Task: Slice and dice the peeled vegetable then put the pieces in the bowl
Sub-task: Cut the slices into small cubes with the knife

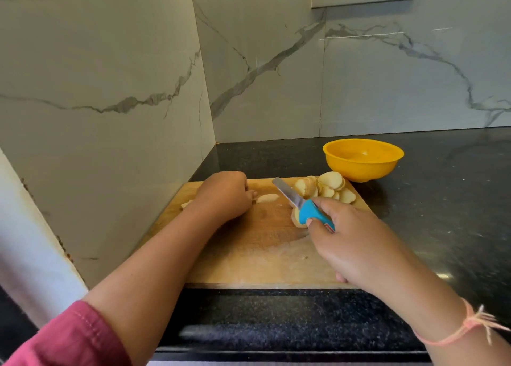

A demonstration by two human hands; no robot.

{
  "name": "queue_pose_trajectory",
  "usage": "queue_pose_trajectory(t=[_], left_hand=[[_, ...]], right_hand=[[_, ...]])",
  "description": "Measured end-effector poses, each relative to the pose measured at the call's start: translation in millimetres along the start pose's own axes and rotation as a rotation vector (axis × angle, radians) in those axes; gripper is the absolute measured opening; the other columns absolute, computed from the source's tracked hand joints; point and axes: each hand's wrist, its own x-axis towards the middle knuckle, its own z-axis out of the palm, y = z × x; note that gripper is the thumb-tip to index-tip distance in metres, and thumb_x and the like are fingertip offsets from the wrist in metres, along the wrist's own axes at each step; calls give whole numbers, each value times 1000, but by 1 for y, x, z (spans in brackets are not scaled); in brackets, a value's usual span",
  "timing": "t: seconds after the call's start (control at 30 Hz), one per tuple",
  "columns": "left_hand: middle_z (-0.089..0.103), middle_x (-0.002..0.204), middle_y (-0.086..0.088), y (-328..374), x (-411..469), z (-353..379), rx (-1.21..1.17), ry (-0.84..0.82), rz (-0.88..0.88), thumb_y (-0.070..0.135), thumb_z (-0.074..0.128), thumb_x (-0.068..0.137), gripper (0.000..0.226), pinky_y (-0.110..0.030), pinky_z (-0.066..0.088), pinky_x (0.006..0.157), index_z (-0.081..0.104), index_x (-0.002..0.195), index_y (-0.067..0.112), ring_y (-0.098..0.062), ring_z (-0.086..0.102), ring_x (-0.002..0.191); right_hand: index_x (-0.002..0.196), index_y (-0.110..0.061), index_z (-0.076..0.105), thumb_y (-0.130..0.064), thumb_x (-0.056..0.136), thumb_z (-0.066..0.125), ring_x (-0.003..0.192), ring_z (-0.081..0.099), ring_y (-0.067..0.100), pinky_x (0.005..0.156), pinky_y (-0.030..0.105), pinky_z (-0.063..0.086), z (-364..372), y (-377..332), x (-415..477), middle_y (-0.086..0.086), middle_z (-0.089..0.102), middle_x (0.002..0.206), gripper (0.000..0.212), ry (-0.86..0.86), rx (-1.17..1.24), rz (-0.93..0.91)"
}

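A black speckled counter (428,199) ran under both hands, and a wooden cutting board (249,255) lay on it beneath the fingers. A yellow bowl (362,158) stood on the counter beyond the right fingers, just past the board's far corner. The left hand (224,197) rested knuckles-up on the board with its fingers curled under; whether they held anything could not be told. The right hand (351,244) gripped the blue handle of a knife (301,204), its blade pointing away and toward the left fingers. A heap of pale vegetable slices (331,187) lay between the right fingers and the bowl. One slice (266,198) lay just beside the left fingertips, and another piece (296,217) sat under the knife handle.
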Motion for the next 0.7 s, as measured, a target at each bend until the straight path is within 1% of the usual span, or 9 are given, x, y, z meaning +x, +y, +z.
queue_pose_trajectory(t=[0.07,0.1,0.17,0.2,0.27,0.4,0.5,0.6,0.7], left_hand=[[59,84,2,-6,-5,-2,-64,9,-33,33,51,96,18,-27,45,68,59,95,18,-14,56,80],[60,87,2,-9,-6,-2,-116,6,-40,31,52,95,15,-26,47,70,59,98,18,-14,57,82],[60,90,5,-11,-8,-2,-226,-4,-45,30,56,93,10,-26,51,73,59,98,21,-12,58,85],[60,91,6,-10,-9,-1,-272,-5,-45,31,58,92,8,-27,53,76,59,97,23,-12,58,86],[60,91,8,-6,-9,1,-327,7,-40,31,61,91,9,-30,54,81,61,98,25,-11,59,88],[64,93,5,1,-7,6,-358,6,-57,29,62,89,11,-27,54,77,64,99,23,-10,59,84],[64,89,5,3,-7,7,-355,17,-84,28,62,89,4,-23,51,68,62,90,24,-10,59,79],[66,85,3,6,-8,6,-344,22,-91,28,60,90,6,-21,47,59,63,88,23,-10,60,75],[66,82,4,7,-8,7,-332,28,-82,27,59,91,8,-23,50,59,64,87,22,-10,61,73]], right_hand=[[140,-30,35,-33,98,36,64,50,4,60,19,46,0,-4,1,-8,58,105,42,-9,-53,-36],[142,-30,33,-33,98,36,73,53,4,65,21,48,1,-6,1,-6,58,111,44,-8,-89,-50],[146,-31,27,-35,98,36,96,56,12,74,24,46,4,-9,3,-3,57,123,49,-3,-163,-67],[147,-32,25,-36,98,36,103,56,15,75,24,45,6,-10,5,-2,55,126,51,-6,-197,-69],[147,-31,24,-36,97,35,108,54,18,74,26,43,9,-12,9,-1,55,128,51,-20,-253,-72],[146,-25,28,-34,97,36,107,54,19,74,27,44,12,-19,16,-1,57,124,50,-64,-295,-60],[142,-24,34,-34,97,38,104,55,20,78,30,49,12,-24,16,0,58,121,47,-78,-296,-46],[139,-23,39,-33,96,39,99,56,17,77,30,50,9,-24,12,-1,59,117,44,-92,-311,-45],[138,-25,40,-32,96,38,93,56,15,77,30,50,1,-25,2,-2,59,112,43,-110,-344,-58]])
